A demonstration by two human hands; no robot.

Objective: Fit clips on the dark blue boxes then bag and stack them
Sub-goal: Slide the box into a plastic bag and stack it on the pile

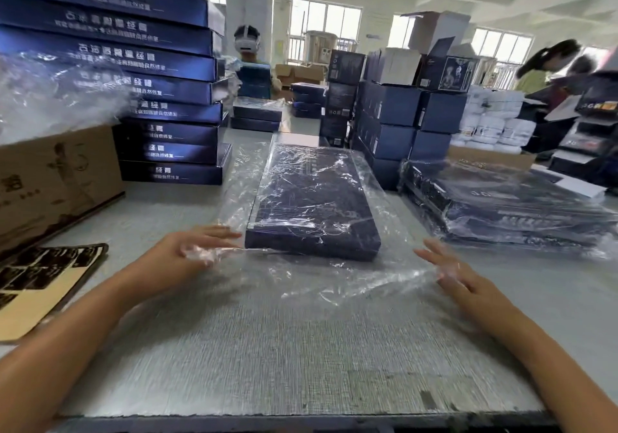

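Observation:
A flat dark blue box (312, 205) lies in the middle of the grey table (267, 349), inside a clear plastic bag (334, 275) whose loose open end spreads toward me. My left hand (197, 247) lies at the bag's near left corner with fingers straight, touching the plastic. At the near right corner my right hand (448, 268) has straight fingers on the film. A stack of bagged boxes (501, 208) sits to the right. A tall stack of unbagged blue boxes (150, 98) stands at the back left.
A cardboard carton (57, 178) holding loose plastic bags (50, 94) stands at the left. A card sheet of black pieces (43, 275) lies at the near left. Small dark boxes (401, 118) are piled behind. People stand at the back and far right.

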